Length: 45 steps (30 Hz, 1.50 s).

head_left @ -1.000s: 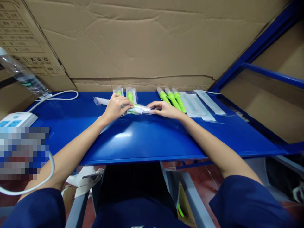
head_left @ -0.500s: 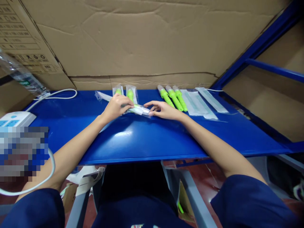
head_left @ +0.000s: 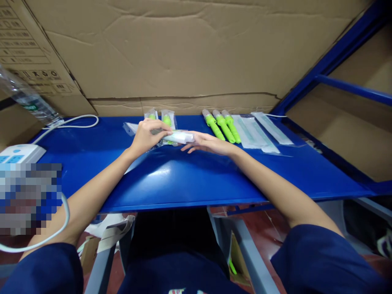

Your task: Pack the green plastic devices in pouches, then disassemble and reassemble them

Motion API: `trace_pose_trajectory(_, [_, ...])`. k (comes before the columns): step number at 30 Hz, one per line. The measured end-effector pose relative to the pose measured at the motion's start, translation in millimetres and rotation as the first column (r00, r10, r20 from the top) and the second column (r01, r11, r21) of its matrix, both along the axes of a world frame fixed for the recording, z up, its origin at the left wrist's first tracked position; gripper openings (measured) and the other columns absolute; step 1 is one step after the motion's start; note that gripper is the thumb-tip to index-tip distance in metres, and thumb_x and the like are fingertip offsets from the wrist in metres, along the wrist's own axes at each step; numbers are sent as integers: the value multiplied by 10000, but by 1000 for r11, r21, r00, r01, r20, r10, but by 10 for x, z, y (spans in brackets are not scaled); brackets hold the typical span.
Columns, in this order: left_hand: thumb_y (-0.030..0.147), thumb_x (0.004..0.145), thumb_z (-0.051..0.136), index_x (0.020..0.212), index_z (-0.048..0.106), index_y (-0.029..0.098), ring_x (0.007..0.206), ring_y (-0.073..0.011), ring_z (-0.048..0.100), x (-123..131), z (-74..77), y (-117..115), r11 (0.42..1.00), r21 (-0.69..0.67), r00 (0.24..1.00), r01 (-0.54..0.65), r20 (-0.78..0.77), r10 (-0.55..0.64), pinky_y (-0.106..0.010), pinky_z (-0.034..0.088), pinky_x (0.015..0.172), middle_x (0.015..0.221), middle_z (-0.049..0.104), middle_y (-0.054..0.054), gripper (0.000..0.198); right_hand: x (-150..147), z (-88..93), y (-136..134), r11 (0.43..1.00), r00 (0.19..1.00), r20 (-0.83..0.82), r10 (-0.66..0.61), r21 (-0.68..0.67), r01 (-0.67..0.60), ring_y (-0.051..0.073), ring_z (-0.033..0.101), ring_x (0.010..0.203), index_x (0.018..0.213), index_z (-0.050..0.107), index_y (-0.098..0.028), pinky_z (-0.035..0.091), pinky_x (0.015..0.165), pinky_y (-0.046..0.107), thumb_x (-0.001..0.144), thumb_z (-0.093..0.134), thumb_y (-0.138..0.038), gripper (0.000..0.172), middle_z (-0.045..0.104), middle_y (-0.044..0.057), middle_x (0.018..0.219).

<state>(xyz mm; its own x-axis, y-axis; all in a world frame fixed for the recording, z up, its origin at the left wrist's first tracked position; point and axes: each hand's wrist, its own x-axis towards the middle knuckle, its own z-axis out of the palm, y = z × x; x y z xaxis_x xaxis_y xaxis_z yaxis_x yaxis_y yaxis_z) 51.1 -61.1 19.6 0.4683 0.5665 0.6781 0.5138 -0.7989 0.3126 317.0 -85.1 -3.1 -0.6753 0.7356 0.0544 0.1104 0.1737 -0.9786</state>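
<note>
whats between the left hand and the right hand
In the head view, a clear-wrapped pale packet, and part of a wrapped green stick behind it.

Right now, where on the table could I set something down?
Between left forearm and right forearm, the blue table is mostly bare. Also between the power strip and left forearm, and outside the right forearm, nearer than the white packets. Crowded: the back, with green tubes, bagged items, and around the left hand, holding a wrapped packet.

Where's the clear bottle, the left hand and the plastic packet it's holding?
Clear bottle (head_left: 30, 101), head view: on its middle.
Left hand (head_left: 147, 134), head view: back of the hand.
Plastic packet (head_left: 181, 137), head view: its whitish middle.
</note>
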Motion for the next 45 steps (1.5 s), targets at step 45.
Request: trace_pose_trajectory(45, [583, 953, 605, 1388, 649, 208, 911, -272, 742, -60, 29, 33, 977, 209, 797, -44, -583, 161, -360, 447, 791, 1031, 798, -130, 576, -22, 112, 24, 932, 933, -198, -300, -271, 242, 184, 748, 828, 1184, 694, -156, 644, 669, 277, 878, 747, -479, 449, 768, 110, 1054])
